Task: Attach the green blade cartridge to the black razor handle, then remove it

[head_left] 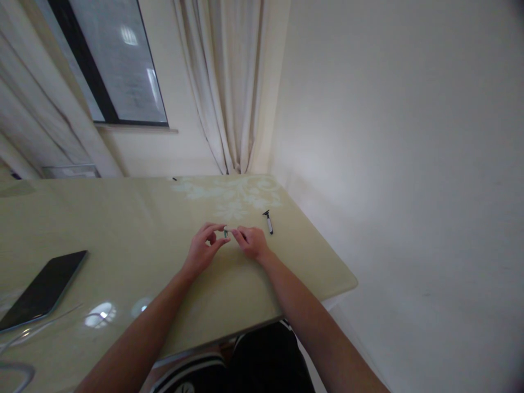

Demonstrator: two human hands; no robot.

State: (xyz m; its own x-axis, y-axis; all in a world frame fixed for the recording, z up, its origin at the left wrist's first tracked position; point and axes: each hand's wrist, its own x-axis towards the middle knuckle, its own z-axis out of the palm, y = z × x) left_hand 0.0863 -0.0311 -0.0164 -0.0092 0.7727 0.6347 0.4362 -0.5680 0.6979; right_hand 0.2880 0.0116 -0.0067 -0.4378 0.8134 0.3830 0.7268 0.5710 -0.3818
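My left hand pinches a small white and dark-green piece between its thumb and fingertips; the piece is too small to name. My right hand is closed, its thumb pressed on a short pale strip that reaches across to that piece. Whether the two are joined, I cannot tell. Both hands are close together over the pale yellow-green table. Just beyond my right hand lies a razor with a grey and black handle, its head pointing away from me.
A dark tablet lies at the left, with a white cable in front of it. A tiny dark object is near the far edge. The white wall runs along the right side; a curtain hangs behind the table.
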